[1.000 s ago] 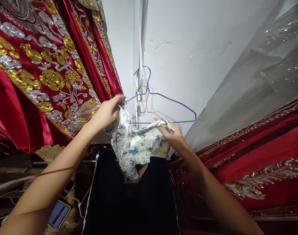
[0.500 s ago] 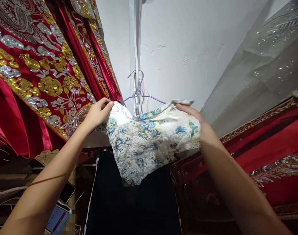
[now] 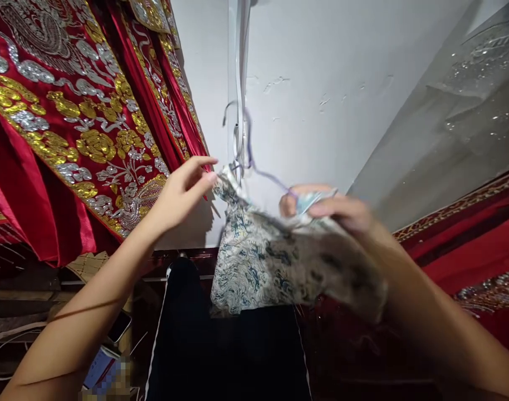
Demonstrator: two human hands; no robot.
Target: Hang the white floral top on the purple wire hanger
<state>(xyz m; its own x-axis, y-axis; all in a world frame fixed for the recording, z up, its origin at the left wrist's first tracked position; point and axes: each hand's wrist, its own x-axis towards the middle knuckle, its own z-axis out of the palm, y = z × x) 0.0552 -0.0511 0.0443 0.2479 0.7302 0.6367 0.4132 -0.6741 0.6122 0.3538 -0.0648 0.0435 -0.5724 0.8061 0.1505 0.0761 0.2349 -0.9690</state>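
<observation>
At far left hang red drapes [image 3: 62, 128], heavy with gold and silver embroidery, and below them a phone [image 3: 120, 326] lies among white cables. The left hand [image 3: 181, 192] reaches up in front of the drapes; its fingers [image 3: 204, 179] are spread and loose, with the tips just at the left corner of the garment [image 3: 258, 262], and whether they pinch that corner or only brush it cannot be told. The garment is a small pale piece with a blue and green floral print, hanging in the air before the white wall [image 3: 321, 67], draped on a thin purple wire hanger [image 3: 254, 161] whose hook rises beside a white strip [image 3: 238, 83] running down the wall. It looks light and quite limp: it sags in folds and follows the hand, so it will give no resistance and will not hold a shape by itself. The weave looks smooth, perhaps a little slippery, so a pinch at a hem or shoulder edge seems the surer hold, better than a grab at the middle. The hanger is thin and springy and probably swings at a touch. Below the garment hangs a dark cloth [image 3: 225, 351]. The right hand [image 3: 342, 214], blurred, is closed on the garment's upper right edge, fingers curled over it. Further right hang a sheer grey sequinned fabric [image 3: 446, 122] and more red embroidered cloth [image 3: 467, 250].
</observation>
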